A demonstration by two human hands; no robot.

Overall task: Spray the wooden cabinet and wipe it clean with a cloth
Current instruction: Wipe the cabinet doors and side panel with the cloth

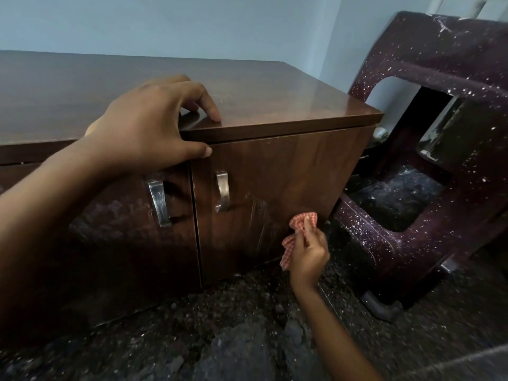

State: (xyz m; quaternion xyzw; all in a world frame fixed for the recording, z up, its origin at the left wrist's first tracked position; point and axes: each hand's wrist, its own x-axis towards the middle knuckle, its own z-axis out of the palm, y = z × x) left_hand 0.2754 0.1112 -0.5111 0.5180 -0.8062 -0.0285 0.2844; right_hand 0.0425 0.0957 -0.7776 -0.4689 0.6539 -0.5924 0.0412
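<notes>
Against the pale blue wall (192, 23) stands the wooden cabinet (275, 105), low and long, with a glossy brown top and two doors on the front. Both doors are closed, so what the cabinet holds cannot be seen. Each door carries a curved metal handle: the left handle (159, 202) on the left door (123, 243) and the right handle (223, 191) on the right door (288, 174), the two just beside the seam between the doors. Pale wet streaks (258, 215) show on the lower part of the right door, and the left door looks dull and blotchy.

The left hand (148, 130) grips the front edge of the cabinet top above the seam. Its fingers are curled, with the tips resting on the top surface, and the thumb is stretched along the front just under the edge.

The right hand (309, 257) is low at the bottom right corner of the right door. Its fingers and thumb are bunched together and pinch a red checked cloth (299, 235), which is crumpled and touches the door near its outer edge.

Just beside the cabinet's right end is a dark purple plastic chair (439, 64) flecked with white spots. The floor (220, 339) is dark and speckled.
</notes>
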